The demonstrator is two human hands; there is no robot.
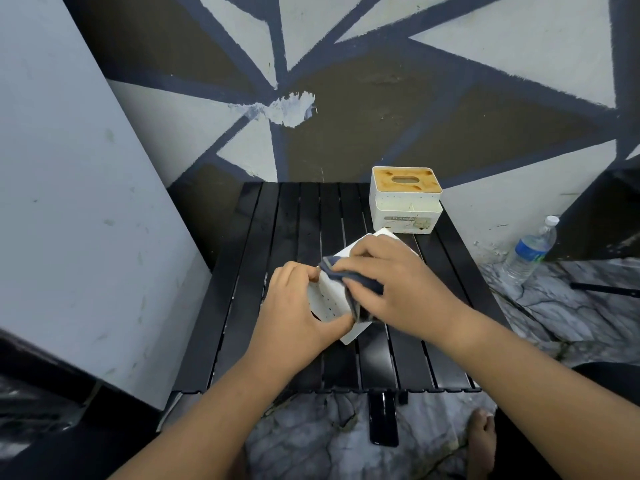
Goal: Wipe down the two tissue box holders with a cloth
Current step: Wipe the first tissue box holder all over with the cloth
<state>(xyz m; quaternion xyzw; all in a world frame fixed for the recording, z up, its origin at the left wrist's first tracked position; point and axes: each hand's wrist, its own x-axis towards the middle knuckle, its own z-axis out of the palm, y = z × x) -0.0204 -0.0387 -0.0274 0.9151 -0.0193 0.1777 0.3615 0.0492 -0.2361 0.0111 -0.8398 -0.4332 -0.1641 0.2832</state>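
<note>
The far holder [401, 209] stands upright at the far right of the black slatted table [277, 220]. It is a white box with a brown wooden lid [405, 181] that has an oval slot, and a low divided tray juts from its near face. What lies inside the box cannot be told through the slot. A clear water bottle [531, 252] with a blue label stands on the marbled floor to the right of the table (its fill level is hard to read).

The near holder [329, 299] is at the middle of the table, tipped on its side between both hands, with one near corner down on the slats. The left hand [294, 299] grips its left end, fingers curled over the far edge and thumb along the near side. The right hand [391, 282] lies on top of it from the right, fingers bent around a dark blue cloth [369, 287] and pressing it against the white face. The cloth drapes down over the holder's near edge.

That face is white, with rows of small dots. A dark phone [382, 424] lies on the floor by the table's near edge.
</note>
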